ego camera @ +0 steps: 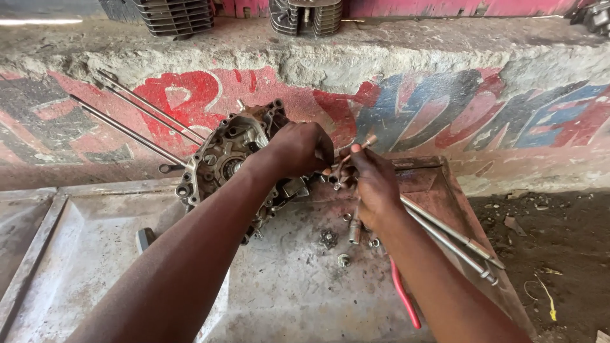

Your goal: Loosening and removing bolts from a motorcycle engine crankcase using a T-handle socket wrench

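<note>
Left hand: the left hand [298, 149] is clamped over the top of the engine crankcase [232, 162], fingers curled down its far side, palm pressed to the metal, steadying it.
Right hand: the right hand [375, 184] is right beside it, fingers pressed together round a small copper-tipped bolt [359, 149] that pokes up and back toward the painted wall; thumb and forefinger pinch its shank.
Gap between hands: barely any, knuckles near touching over the right end of the case.
Crankcase: standing on edge near the back of the metal tray [89, 254], open face to the left, gears and bearing bores on show, grimy grey all over.
Long studs: thin rods [136, 124] run out of the case up and to the left, leaning against the wall.
Loose bits: just under the right hand, on the tray floor, a socket [354, 232], a toothed washer [328, 239] and a small nut [343, 259], close together.
Right edge of tray: two long steel rods [451, 241] lie slantwise across it, passing beneath the right wrist; a red-handled tool [405, 295] shows below the forearm.
Tray's rusty right part: a reddish plate [426, 181], behind the right hand.
Backdrop: concrete wall [445, 108] with red and blue paint; finned cylinders [175, 16] sit on the ledge above.
Ground: bare dirt [559, 254] off the right side.
</note>
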